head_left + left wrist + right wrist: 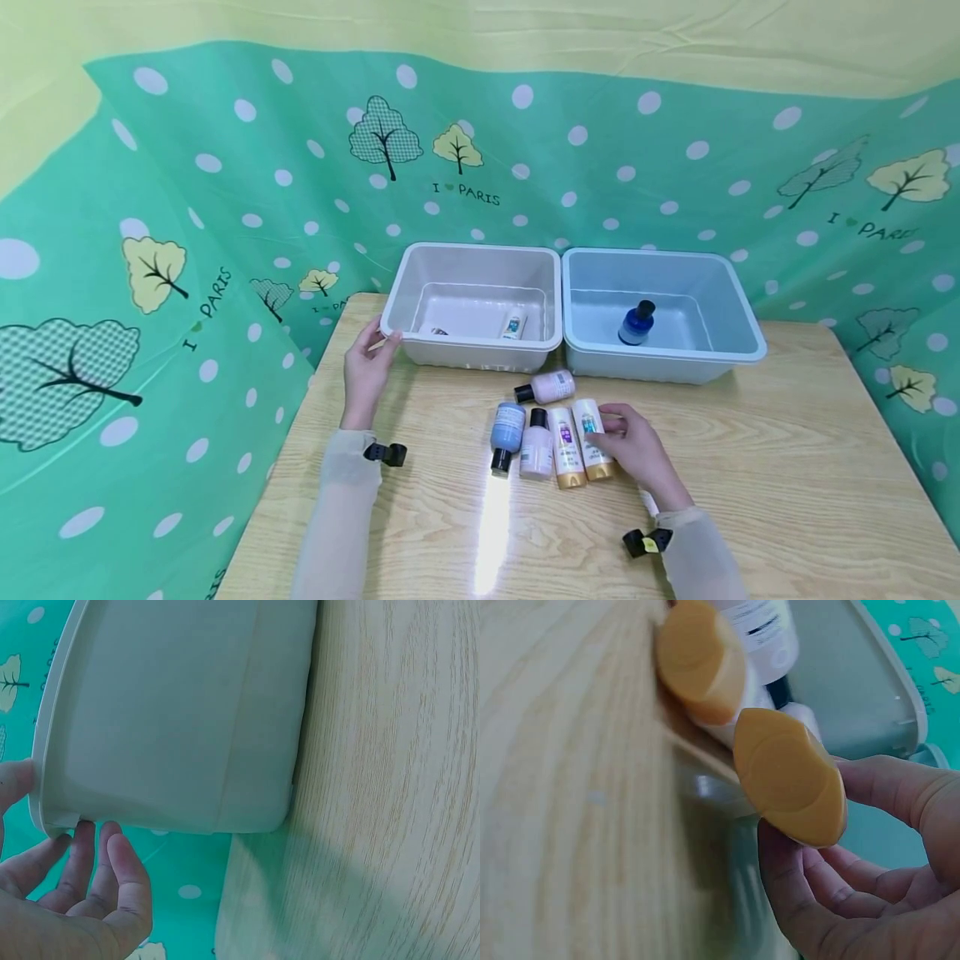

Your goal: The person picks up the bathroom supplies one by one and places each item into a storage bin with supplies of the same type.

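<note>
My right hand (pixel 633 442) grips a white bottle with a gold cap and green label (pixel 594 442), fingers on one side and thumb on the other. In the right wrist view its gold cap (pixel 787 776) faces the camera, raised off the wood. Beside it lies a similar white bottle with a purple label (pixel 566 450). Further left are a pale pink bottle with a black cap (pixel 536 450) and a blue bottle (pixel 507 427). My left hand (pixel 367 367) pinches the rim of the grey bin (pixel 480 354) at its front left corner, thumb over the rim and fingertips below.
Another pale pink bottle (pixel 553 386) lies crosswise before the bins. Inside the grey bin is a small white bottle (pixel 513 325). The light blue bin (pixel 667 360), right beside it, contains a dark blue bottle (pixel 636 325). A patterned curtain (pixel 622 150) hangs behind the wooden table (pixel 810 475).
</note>
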The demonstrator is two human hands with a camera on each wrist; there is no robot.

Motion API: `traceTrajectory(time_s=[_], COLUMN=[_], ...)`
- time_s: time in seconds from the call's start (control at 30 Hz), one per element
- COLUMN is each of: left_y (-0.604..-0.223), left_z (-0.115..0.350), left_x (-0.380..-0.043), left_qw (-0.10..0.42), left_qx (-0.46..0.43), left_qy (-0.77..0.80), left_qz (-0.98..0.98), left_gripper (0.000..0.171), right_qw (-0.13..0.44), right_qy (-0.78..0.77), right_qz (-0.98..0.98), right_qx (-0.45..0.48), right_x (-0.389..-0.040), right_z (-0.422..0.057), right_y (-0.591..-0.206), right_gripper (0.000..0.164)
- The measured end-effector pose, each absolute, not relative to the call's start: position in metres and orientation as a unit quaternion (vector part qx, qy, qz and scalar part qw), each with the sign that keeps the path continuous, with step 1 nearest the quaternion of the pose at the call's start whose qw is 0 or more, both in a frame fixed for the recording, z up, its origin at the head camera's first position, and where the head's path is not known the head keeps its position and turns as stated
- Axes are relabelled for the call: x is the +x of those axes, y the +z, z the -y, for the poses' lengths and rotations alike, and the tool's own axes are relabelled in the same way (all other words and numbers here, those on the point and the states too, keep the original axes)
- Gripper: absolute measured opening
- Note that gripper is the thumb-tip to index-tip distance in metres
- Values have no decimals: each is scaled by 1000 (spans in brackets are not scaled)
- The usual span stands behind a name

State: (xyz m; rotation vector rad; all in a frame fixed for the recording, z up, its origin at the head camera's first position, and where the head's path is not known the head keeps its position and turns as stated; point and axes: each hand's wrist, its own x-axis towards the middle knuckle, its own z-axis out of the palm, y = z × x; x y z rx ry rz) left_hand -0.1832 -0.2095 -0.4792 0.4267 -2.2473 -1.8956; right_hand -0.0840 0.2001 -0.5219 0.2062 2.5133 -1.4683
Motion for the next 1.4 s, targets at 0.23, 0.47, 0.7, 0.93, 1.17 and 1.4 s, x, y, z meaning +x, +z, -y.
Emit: traceTrajectory(time_s=[0.23, 0.47, 0.7, 0.93, 1.17, 1.4], left_y=[-479, -479, -479, -480, -481, -483], left_z=[209, 209, 210, 210, 211, 212], left_x=[-183, -183, -183, -183, -184, -185], left_qw=[82, 81, 86, 87, 90, 93], left_qx=[143, 145, 140, 135, 131, 127], left_qy=[-637, -642, -638, -638, -644, -644], left_qz=[753, 749, 752, 753, 748, 749], left_gripper=[53, 54, 52, 52, 52, 50], right_qw=[102, 89, 77, 58, 47, 50], right_qy=[-559, -607, -620, -617, -600, -589], right_qz=[-821, -789, -781, -785, -798, -806], right_qx=[59, 33, 17, -11, -27, -30], right_x=[-85, -90, -96, -109, -137, -169], right_z=[-201, -201, -198, -192, -182, -164], right_y=[-503, -480, -463, -445, -416, -384], right_gripper=[59, 62, 64, 61, 64, 66])
